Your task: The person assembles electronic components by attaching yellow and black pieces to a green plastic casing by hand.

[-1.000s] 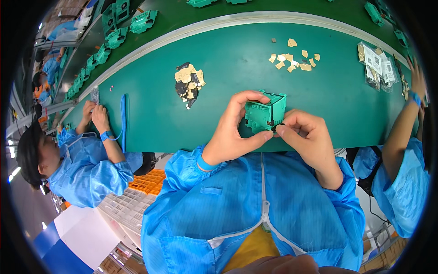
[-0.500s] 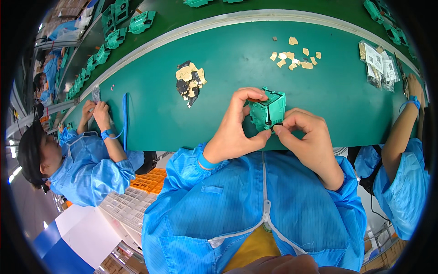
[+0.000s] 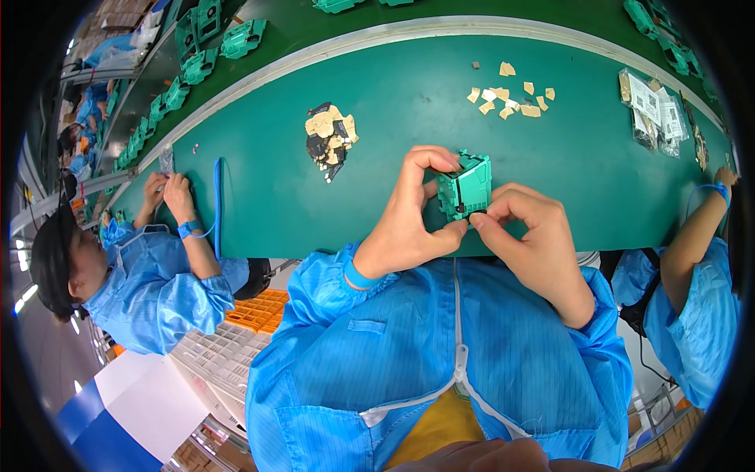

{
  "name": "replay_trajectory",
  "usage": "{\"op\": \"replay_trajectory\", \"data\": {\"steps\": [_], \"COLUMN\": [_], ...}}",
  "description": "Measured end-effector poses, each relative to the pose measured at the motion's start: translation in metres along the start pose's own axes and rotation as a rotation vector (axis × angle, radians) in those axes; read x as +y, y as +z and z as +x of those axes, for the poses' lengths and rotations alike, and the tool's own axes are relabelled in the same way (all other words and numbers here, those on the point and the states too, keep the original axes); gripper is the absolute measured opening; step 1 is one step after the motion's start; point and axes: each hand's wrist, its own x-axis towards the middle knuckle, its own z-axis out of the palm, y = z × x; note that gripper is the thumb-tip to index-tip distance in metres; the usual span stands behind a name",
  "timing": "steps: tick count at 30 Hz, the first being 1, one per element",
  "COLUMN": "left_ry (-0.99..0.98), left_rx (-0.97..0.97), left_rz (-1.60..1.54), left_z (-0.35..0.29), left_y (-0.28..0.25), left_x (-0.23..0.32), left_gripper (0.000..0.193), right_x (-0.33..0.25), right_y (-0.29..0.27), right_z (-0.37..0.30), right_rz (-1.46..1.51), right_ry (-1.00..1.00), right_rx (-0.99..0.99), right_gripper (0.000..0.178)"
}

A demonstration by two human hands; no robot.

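A green plastic housing (image 3: pixel 474 186) is held up in front of my chest, over the near edge of the table. My left hand (image 3: pixel 409 224) is closed round its left side, with fingers at the top and the thumb at the lower corner. Down one edge of the housing runs a thin black strip (image 3: pixel 459 198). My right hand (image 3: pixel 532 236) pinches with thumb and forefinger at the lower right corner, where a small dark bit, apparently the strip's end, shows between the fingertips. The fingers hide most of that bit.
Beige and black scraps (image 3: pixel 329 140) lie piled left of centre on the green table (image 3: pixel 385 102). Loose beige pieces (image 3: pixel 503 96) are scattered farther right, near plastic bags (image 3: pixel 651 114). Beyond the pale rail, green housings (image 3: pixel 244 39) stand on a belt. Co-workers (image 3: pixel 157 275) sit on both sides.
The housing has turned slightly in my left hand, showing more of its ribbed face. My right fingers stay at its lower corner. The right co-worker's hand has shifted toward the table's edge.
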Motion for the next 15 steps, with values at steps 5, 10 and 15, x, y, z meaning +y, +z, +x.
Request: {"op": "replay_trajectory", "data": {"steps": [5, 10, 15], "left_ry": [-0.019, -0.021, 0.018], "left_rx": [0.004, 0.004, -0.036], "left_rz": [-0.066, -0.058, -0.039], "left_z": [-0.001, -0.002, -0.0026], "left_y": [-0.0002, -0.0005, -0.0028], "left_x": [-0.0021, -0.0028, -0.0022], "left_gripper": [0.064, 0.064, 0.067], "right_x": [0.0007, -0.0002, 0.0005], "right_y": [-0.0013, -0.002, -0.0046], "right_z": [0.0005, 0.0011, 0.0007], "right_rz": [0.064, 0.051, -0.001], "right_ry": [0.031, 0.031, -0.037], "right_rx": [-0.022, -0.03, -0.01], "right_gripper": [0.013, 0.013, 0.013]}}
